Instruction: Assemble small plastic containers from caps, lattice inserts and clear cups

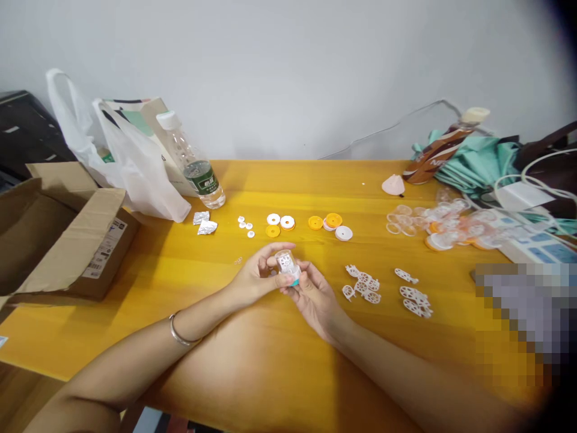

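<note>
Above the yellow table, both hands meet on a small clear plastic container with white parts inside and a teal base. My left hand pinches its top and left side, thumb and fingers closed on it. My right hand cups it from below and the right. Just to the right lie white wheel-shaped plastic pieces and a second group of white pieces. Beyond the hands sit white and orange discs and more orange and white discs.
An open cardboard box stands at the left, with a white plastic bag and a tilted water bottle behind it. Crumpled foil lies nearby. A pile of clear and orange lids, a brown bottle and teal cloth crowd the right.
</note>
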{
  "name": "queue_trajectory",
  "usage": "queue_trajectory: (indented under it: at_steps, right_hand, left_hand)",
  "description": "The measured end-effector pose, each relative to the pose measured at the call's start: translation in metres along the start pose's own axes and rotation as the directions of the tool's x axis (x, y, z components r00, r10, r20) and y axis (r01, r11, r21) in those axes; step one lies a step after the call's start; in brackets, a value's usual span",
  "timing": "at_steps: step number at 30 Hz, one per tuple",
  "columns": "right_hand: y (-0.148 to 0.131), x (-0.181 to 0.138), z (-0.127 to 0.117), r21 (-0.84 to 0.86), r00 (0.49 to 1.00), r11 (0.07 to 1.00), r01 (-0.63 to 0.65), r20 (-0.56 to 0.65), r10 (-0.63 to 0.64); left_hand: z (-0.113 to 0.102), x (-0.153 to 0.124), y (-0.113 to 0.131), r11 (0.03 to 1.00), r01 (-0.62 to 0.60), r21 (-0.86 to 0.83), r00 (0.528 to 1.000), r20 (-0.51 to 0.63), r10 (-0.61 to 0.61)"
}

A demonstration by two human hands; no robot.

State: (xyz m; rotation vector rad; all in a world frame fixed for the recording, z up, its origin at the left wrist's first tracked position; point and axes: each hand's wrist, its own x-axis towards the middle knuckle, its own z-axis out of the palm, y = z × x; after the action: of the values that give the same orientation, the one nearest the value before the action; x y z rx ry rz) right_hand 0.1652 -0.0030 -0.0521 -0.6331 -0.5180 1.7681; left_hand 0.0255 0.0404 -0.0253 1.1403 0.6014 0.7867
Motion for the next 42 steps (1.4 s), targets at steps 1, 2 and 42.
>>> queue_trajectory:
  at_steps: [1,2,42]
  right_hand:
    - [0.000,-0.001,0.001,-0.028,1.000,0.999,0.020,-0.001,-0.020]
    - [0.000,-0.001,0.002,-0.053,0.999,0.998,0.042,-0.001,-0.042]
    - [0.002,-0.002,0.004,0.008,0.999,0.999,0.051,-0.012,-0.051]
  left_hand:
    - [0.001,0.000,-0.002,1.000,-0.006,-0.011,1.000,-0.017,0.006]
    - [0.002,0.000,-0.003,1.000,-0.013,-0.021,0.999,-0.035,0.012]
    - [0.018,-0.013,-0.017,0.945,-0.129,0.300,0.971,-0.155,0.182]
